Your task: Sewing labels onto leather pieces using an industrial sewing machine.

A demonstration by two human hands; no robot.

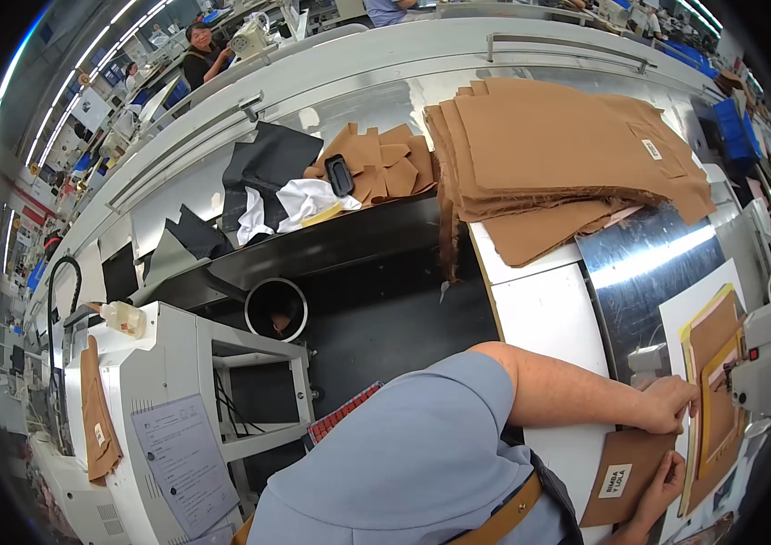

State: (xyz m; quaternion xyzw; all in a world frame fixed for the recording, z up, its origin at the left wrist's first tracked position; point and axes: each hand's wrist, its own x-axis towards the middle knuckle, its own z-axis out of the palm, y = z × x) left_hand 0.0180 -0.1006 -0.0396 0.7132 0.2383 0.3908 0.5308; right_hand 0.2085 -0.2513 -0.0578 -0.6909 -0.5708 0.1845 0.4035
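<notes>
At the right, my left hand reaches across to the left edge of a yellow-edged frame with a brown piece in it. Its fingers are closed at that edge; what they pinch is too small to make out. Nearer to me, my right hand is beside the right edge of a brown fabric panel that carries a white label. The right fingers are curled together, and whatever is between them is hidden. A grey-white machine head stands just right of the frame.
A tall stack of brown fabric pieces lies on the far table. Left of it are brown offcuts, a black tray, white cloth and black material. A machine cabinet with a paper sheet stands at the left.
</notes>
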